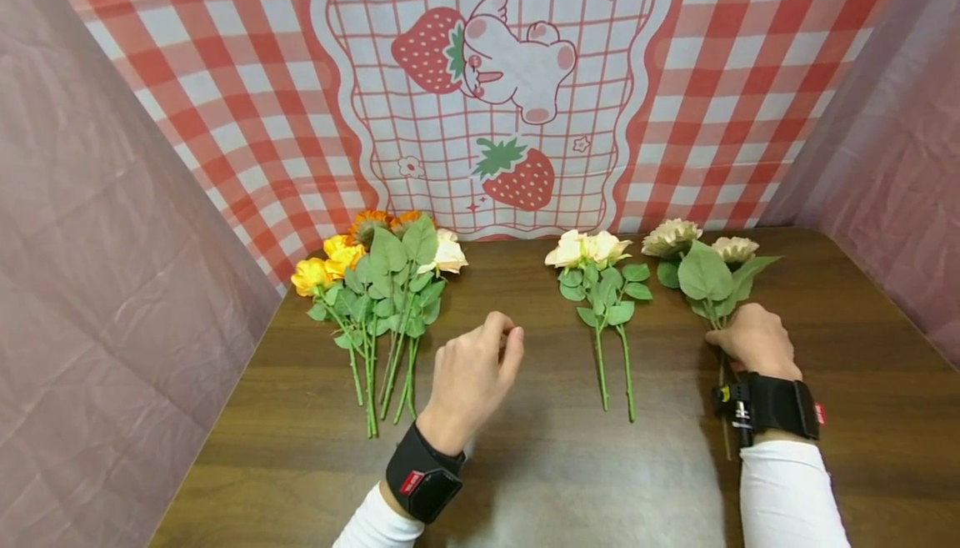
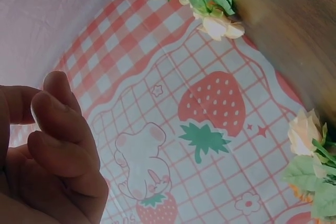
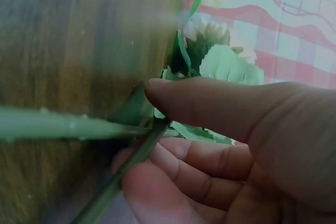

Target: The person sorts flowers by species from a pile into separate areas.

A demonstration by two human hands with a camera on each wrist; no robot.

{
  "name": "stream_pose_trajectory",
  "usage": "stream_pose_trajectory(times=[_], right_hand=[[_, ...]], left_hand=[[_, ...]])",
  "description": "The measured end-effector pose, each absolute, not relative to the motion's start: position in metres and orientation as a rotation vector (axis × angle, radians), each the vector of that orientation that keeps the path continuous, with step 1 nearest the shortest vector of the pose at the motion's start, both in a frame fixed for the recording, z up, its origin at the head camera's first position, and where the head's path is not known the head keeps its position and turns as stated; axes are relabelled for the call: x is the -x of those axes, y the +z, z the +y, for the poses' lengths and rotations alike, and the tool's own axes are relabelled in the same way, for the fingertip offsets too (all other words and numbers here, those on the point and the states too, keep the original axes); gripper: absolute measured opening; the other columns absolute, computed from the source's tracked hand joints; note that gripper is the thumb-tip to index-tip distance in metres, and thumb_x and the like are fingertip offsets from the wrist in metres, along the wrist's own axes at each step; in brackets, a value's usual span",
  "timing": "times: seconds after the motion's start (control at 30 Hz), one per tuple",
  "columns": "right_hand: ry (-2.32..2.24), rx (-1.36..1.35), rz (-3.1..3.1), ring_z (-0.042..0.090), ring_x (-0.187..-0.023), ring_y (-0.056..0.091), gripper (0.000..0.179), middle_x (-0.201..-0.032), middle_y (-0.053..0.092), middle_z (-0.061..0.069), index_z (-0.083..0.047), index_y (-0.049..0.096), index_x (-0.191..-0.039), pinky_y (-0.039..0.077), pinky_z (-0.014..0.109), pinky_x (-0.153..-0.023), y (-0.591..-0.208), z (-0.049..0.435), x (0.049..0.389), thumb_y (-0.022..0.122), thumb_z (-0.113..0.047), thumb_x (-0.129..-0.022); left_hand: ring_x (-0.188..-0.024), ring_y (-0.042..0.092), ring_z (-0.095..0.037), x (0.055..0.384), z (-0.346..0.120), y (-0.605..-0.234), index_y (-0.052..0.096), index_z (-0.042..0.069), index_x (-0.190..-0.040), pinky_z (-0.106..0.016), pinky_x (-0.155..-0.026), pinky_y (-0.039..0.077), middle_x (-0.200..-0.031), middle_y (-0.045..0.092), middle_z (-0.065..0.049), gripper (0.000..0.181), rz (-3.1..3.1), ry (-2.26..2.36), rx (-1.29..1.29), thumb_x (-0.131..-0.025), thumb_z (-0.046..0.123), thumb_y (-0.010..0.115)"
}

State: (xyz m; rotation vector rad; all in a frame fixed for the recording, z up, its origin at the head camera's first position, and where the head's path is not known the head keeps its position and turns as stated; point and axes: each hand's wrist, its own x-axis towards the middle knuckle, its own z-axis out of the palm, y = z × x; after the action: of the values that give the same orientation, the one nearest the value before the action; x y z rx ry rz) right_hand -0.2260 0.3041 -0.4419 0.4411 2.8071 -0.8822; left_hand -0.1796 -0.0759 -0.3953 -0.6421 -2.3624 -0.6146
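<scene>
At the table's right, my right hand [image 1: 756,339] grips green stems below two cream, many-petalled artificial flowers [image 1: 672,238] with broad leaves [image 1: 705,271]. The right wrist view shows a stem [image 3: 142,153] between thumb and fingers, and another stem [image 3: 63,124] crossing near the thumb tip. Left of centre, my left hand [image 1: 474,369] hovers with loosely bent fingers and holds nothing. Two pale peach roses [image 1: 588,249] lie between the hands. Nearest the left hand is a group of flowers, with yellow roses [image 1: 343,256], orange flowers [image 1: 370,225] and a pale rose [image 1: 448,253].
The brown wooden table [image 1: 555,473] bears all the flowers. A red-and-white checked cloth [image 1: 225,89] with strawberry prints hangs right behind its back edge. Pink fabric [image 1: 97,223] hangs at the left, and more stands at the right side.
</scene>
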Motion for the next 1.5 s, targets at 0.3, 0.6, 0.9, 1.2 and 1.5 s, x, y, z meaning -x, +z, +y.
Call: stream_pose_trajectory(times=[0.3, 0.6, 0.9, 1.2, 1.5], right_hand=[[-0.844, -0.472, 2.786, 0.023, -0.054, 0.063, 0.042, -0.063, 0.061, 0.012, 0.0, 0.059, -0.075, 0.046, 0.038, -0.05, -0.44, 0.302, 0.227, 0.06, -0.037, -0.094], [-0.786, -0.483, 2.798, 0.025, -0.055, 0.06, 0.039, -0.058, 0.059, 0.008, -0.003, 0.059, -0.069, 0.043, 0.038, -0.051, -0.439, 0.301, 0.229, 0.058, -0.035, -0.092], [-0.77, -0.489, 2.793, 0.024, -0.056, 0.059, 0.042, -0.057, 0.058, 0.006, -0.007, 0.057, -0.067, 0.042, 0.038, -0.053, -0.438, 0.3, 0.228, 0.058, -0.04, -0.092], [-0.789, -0.501, 2.773, 0.021, -0.054, 0.063, 0.047, -0.057, 0.062, 0.006, -0.003, 0.061, -0.075, 0.043, 0.036, -0.051, -0.428, 0.3, 0.222, 0.057, -0.046, -0.093], [-0.703, -0.501, 2.879, 0.044, -0.076, 0.062, 0.053, -0.077, 0.061, 0.024, -0.003, 0.059, -0.068, 0.044, 0.044, -0.053, -0.405, 0.297, 0.219, 0.053, -0.047, -0.095]], left_hand=[[-0.047, 0.055, -0.012, 0.186, -0.087, -0.393, 0.062, 0.011, -0.091, -0.024, -0.04, 0.034, -0.062, 0.061, 0.004, 0.01, -2.407, -0.599, 0.559, -0.097, 0.019, 0.062], [-0.054, 0.062, -0.031, 0.208, -0.13, -0.393, 0.063, 0.009, -0.089, -0.039, -0.043, 0.041, -0.067, 0.066, -0.011, 0.017, -2.67, -0.57, 0.214, -0.097, 0.023, 0.059], [-0.067, 0.066, -0.036, 0.236, -0.2, -0.418, 0.063, -0.004, -0.084, -0.052, -0.056, 0.051, -0.081, 0.067, -0.025, 0.021, -3.066, -0.523, -0.201, -0.094, 0.013, 0.055], [-0.084, 0.069, -0.045, 0.246, -0.203, -0.438, 0.069, -0.004, -0.086, -0.056, -0.065, 0.053, -0.095, 0.07, -0.027, 0.022, -3.162, -0.491, -0.204, -0.09, 0.017, 0.063], [-0.08, 0.068, -0.044, 0.245, -0.205, -0.438, 0.067, -0.004, -0.08, -0.056, -0.064, 0.053, -0.093, 0.069, -0.029, 0.02, -3.142, -0.497, -0.227, -0.091, 0.006, 0.053]])
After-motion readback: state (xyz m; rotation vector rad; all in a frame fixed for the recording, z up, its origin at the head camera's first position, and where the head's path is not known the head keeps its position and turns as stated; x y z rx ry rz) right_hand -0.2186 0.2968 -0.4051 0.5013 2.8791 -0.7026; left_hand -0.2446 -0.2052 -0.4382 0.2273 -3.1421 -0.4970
